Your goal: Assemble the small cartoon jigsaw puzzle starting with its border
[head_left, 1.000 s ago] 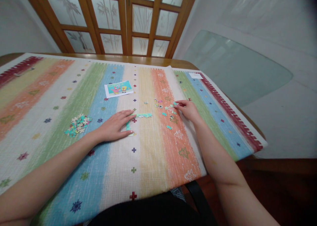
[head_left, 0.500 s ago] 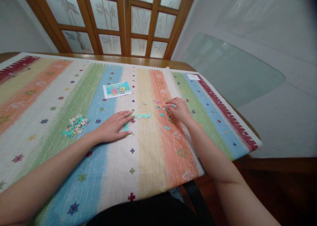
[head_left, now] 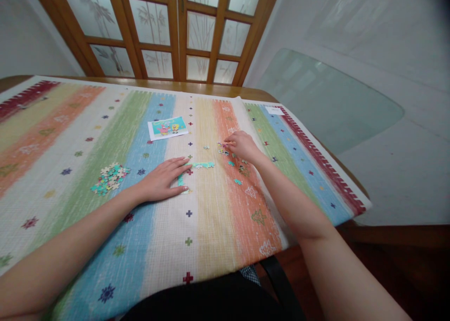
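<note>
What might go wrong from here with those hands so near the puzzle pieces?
The left hand lies over part of the joined strip; a shift might pull it apart.
The right hand is among loose pieces and could scatter them.
The left forearm runs close by the pile and might brush it.

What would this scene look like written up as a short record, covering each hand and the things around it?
Left hand: palm down, fingers over part of the joined puzzle strip
Right hand: fingertips together at the loose pieces; whether one is gripped, I can't tell
Piece pile: heaped left of the left hand
Picture card: beyond the left hand, showing a pink and a yellow cartoon figure
Surface: striped tablecloth
Background: wood-framed doors with patterned panes
</note>
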### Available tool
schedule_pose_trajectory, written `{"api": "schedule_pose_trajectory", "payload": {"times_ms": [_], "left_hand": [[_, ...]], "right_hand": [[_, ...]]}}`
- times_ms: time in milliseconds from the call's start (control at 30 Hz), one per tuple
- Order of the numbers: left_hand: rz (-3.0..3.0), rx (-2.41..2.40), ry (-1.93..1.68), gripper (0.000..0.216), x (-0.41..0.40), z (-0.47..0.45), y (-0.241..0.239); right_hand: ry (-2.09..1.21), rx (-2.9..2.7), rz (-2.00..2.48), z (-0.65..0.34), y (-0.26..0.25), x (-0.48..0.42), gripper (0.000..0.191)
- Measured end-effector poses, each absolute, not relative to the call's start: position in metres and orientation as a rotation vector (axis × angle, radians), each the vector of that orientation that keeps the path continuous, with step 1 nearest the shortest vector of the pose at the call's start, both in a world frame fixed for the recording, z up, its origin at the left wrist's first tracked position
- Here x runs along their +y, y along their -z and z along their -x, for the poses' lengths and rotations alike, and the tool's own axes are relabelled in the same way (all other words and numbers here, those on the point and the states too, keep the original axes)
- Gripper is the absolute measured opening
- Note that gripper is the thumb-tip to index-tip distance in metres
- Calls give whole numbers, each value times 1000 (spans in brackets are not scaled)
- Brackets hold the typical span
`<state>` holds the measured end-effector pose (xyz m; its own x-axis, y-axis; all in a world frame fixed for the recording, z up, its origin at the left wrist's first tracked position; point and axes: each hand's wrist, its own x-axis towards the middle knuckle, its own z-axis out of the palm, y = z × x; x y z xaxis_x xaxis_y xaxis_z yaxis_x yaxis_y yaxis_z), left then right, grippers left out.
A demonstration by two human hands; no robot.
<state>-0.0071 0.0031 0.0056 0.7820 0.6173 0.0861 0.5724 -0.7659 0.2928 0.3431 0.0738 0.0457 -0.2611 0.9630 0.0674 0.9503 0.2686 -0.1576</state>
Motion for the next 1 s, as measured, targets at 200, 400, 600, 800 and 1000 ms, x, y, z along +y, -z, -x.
{"api": "schedule_pose_trajectory", "payload": {"times_ms": [200, 400, 600, 800, 1000], "left_hand": [[-2734, 923, -267, 71, 3, 7, -4], [-2728, 925, -255, 70, 3, 7, -4], [-2731, 930, -264, 70, 3, 8, -3], [-2755, 925, -248, 71, 3, 9, -1], [-2741, 924, -251, 70, 3, 8, -3]], "right_hand": [[-391, -2507, 1788, -352, -53, 73, 16], [-414, -2618, 1699, -359, -46, 69, 27], [-369, -2599, 1683, -357, -44, 67, 24], [-367, -2557, 1722, -358, -42, 69, 18], [-331, -2527, 1755, -359, -41, 68, 14]]}}
